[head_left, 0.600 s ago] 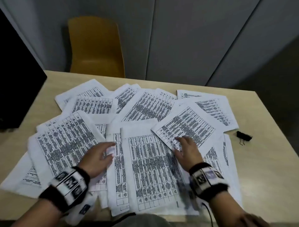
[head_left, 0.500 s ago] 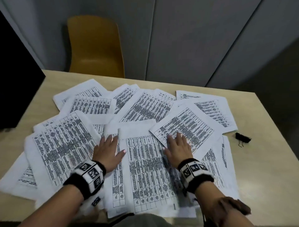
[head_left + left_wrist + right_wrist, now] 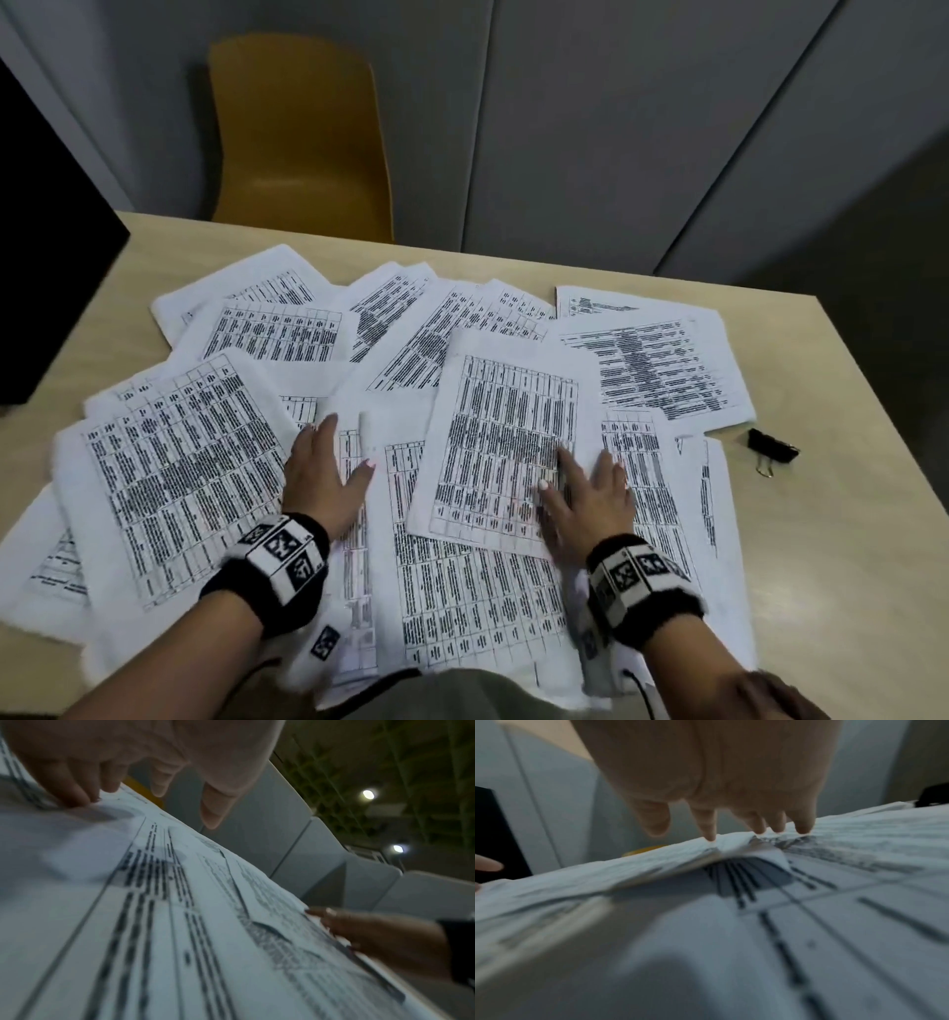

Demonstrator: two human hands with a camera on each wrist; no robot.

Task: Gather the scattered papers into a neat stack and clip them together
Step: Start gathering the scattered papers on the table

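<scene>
Several printed white sheets lie scattered and overlapping across the beige table. My left hand lies flat with straight fingers on the sheets left of centre; in the left wrist view its fingertips touch paper and the thumb is lifted. My right hand presses flat on the lower right corner of one upright sheet on top of the middle pile. Under its fingertips the paper buckles slightly. A black binder clip lies alone on the table, right of the papers.
A yellow chair stands behind the table's far edge. A black screen fills the left side. Grey wall panels rise behind. Bare table shows at the right, around the clip, up to the right edge.
My right hand slid its tilted sheet left and toward me, turning it upright over the middle sheets. My left hand moved slightly forward on the papers.
</scene>
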